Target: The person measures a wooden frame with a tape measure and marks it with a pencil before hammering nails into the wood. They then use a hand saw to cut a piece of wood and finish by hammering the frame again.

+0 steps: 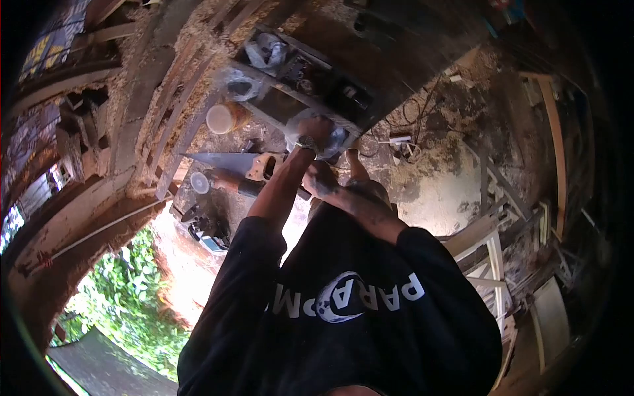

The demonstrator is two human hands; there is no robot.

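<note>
Clear plastic (339,136) lies at the near end of a compartmented box (300,98) in the head view, right beside the person's left hand (314,129). That hand, with a watch (305,142) at the wrist, reaches down to the box's near side; its fingers are too dim and blurred for me to tell whether they grip the plastic or only touch it. Nearer the body, the right hand (320,179) is lowered close to the left forearm, its fingers turned out of sight, so I cannot tell whether they are open or closed. Judging by this posture, the step in hand is handling at the box's near end, with the left hand leading; the next move seems to call for a sure hold and care not to snag the loose plastic. To the left of the 2 hands lie a handsaw (224,160) and an angle grinder (231,181), the saw's wooden handle near the left forearm, with a round tub (221,119) beyond them.
</note>
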